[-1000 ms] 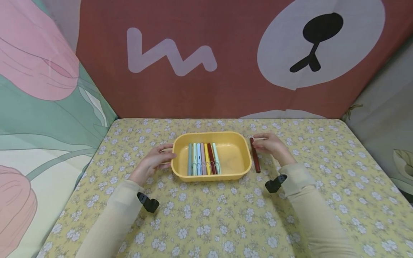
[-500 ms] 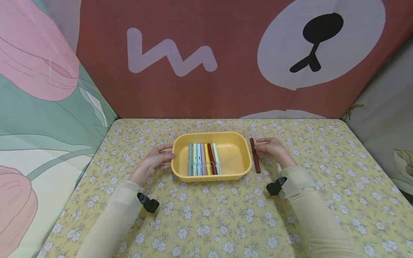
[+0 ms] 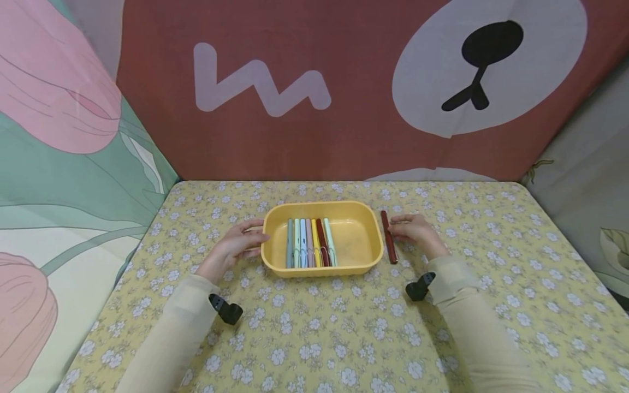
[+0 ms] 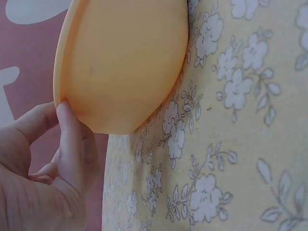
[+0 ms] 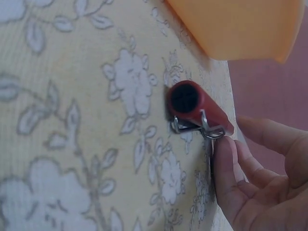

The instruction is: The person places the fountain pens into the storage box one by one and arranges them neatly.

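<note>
A yellow plastic tray (image 3: 356,240) stands on the table and holds several slim pens (image 3: 310,243) side by side in its left and middle part, in grey-blue, green, light blue, pink, yellow and dark red. My left hand (image 3: 237,241) pinches the tray's left rim between thumb and fingers. Just right of the tray lies a dark red pen (image 3: 390,243), lengthwise from back to front. Its wire clip (image 5: 204,126) shows in the right wrist view. My right hand (image 3: 415,233) is at the pen's right side, fingertips right at it, fingers loosely bent and not round it.
A yellow flowered cloth (image 3: 314,333) covers the table. Behind its far edge hangs a red-brown fabric backdrop (image 3: 354,136) with a bear's muzzle. Patterned fabric hangs at both sides. A small black camera sits on each wrist.
My right hand first had its fingers over the far end of the red pen, then drew off to the right and slid slightly nearer along it. The left hand and tray stay put.
</note>
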`<act>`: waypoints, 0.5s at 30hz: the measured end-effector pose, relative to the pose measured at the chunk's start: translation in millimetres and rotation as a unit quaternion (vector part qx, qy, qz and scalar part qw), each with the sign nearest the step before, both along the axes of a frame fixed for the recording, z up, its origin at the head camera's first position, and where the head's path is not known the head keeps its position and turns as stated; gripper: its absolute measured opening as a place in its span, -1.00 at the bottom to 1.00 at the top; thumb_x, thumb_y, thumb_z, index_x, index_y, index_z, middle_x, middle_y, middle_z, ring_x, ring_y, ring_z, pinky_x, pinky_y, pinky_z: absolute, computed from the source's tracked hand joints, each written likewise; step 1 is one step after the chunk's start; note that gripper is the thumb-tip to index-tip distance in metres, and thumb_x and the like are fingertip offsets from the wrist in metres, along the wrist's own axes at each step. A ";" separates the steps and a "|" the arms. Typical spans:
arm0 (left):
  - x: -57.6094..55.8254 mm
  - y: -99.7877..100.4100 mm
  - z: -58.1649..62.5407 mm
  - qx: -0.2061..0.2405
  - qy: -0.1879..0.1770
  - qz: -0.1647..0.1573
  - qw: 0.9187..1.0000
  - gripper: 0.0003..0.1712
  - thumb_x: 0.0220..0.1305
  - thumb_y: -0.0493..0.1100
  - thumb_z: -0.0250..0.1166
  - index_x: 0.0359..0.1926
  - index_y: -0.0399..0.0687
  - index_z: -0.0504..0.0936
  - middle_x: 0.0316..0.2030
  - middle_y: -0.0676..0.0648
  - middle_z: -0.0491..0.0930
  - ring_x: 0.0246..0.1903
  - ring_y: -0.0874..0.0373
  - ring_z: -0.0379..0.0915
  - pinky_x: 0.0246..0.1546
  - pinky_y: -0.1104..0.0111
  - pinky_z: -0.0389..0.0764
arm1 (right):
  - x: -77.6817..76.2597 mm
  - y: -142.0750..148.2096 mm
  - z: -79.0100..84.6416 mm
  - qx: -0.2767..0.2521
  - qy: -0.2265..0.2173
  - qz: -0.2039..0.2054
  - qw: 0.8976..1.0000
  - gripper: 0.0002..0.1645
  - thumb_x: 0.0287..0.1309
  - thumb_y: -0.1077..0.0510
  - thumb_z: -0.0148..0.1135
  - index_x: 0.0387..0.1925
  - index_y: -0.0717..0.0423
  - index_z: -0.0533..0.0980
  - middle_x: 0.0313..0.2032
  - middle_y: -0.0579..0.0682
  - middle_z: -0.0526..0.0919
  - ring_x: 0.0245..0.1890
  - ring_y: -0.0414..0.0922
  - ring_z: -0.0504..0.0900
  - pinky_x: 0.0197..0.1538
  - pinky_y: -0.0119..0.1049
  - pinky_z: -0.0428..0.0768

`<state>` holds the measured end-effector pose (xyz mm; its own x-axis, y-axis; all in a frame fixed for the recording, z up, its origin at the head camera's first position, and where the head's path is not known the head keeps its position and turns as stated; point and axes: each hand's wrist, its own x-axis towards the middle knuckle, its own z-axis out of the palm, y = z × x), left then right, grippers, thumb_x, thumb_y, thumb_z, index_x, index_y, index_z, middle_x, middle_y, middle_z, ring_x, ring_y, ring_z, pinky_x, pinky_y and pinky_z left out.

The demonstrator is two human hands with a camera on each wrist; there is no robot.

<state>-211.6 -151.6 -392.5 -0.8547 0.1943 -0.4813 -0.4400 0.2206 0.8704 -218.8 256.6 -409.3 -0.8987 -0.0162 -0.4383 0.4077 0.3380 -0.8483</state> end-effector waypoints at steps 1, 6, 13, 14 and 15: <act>0.0 0.1 0.0 0.000 0.000 0.000 1.000 -0.24 0.29 -0.21 0.24 0.44 -0.04 0.14 0.33 -0.26 0.30 -0.33 0.35 0.62 -0.38 0.55 0.71 | 0.0 -0.3 -0.3 0.003 0.000 0.000 1.000 -0.32 0.26 0.27 0.14 0.33 0.45 0.18 -0.45 -0.28 0.58 -0.44 -0.43 0.59 -0.17 -0.56 0.67; -0.4 0.4 -0.1 0.003 -0.002 0.002 1.000 -0.25 0.29 -0.22 0.24 0.44 -0.04 0.15 0.33 -0.26 0.30 -0.33 0.35 0.62 -0.40 0.56 0.70 | 0.7 -2.6 -1.9 0.031 -0.004 -0.003 1.000 -0.33 0.27 0.22 0.14 0.33 0.40 0.20 -0.23 -0.09 0.61 -0.42 -0.45 0.57 -0.16 -0.55 0.66; -0.2 0.8 -0.2 0.001 -0.001 0.004 1.000 -0.26 0.29 -0.22 0.25 0.43 -0.05 0.16 0.33 -0.26 0.31 -0.32 0.34 0.62 -0.40 0.56 0.70 | 4.9 -7.5 -1.0 0.031 0.019 0.007 0.999 -0.39 0.29 0.22 0.12 0.28 0.46 0.23 0.05 0.25 0.53 -0.42 -0.44 0.58 -0.17 -0.53 0.67; -0.1 0.9 -0.1 0.000 -0.002 0.005 1.000 -0.26 0.29 -0.22 0.24 0.43 -0.04 0.16 0.33 -0.25 0.31 -0.32 0.34 0.62 -0.40 0.56 0.70 | 5.3 -8.3 -0.8 0.032 0.022 0.007 0.999 -0.40 0.29 0.22 0.12 0.27 0.46 0.24 0.02 0.24 0.55 -0.42 -0.43 0.59 -0.18 -0.52 0.67; 0.0 1.0 0.0 0.000 -0.002 0.006 1.000 -0.26 0.29 -0.22 0.24 0.43 -0.04 0.16 0.33 -0.25 0.31 -0.32 0.34 0.62 -0.39 0.56 0.70 | 5.6 -9.0 -0.4 0.031 0.023 0.008 0.999 -0.40 0.29 0.22 0.12 0.26 0.47 0.25 -0.02 0.21 0.57 -0.43 -0.43 0.60 -0.18 -0.51 0.68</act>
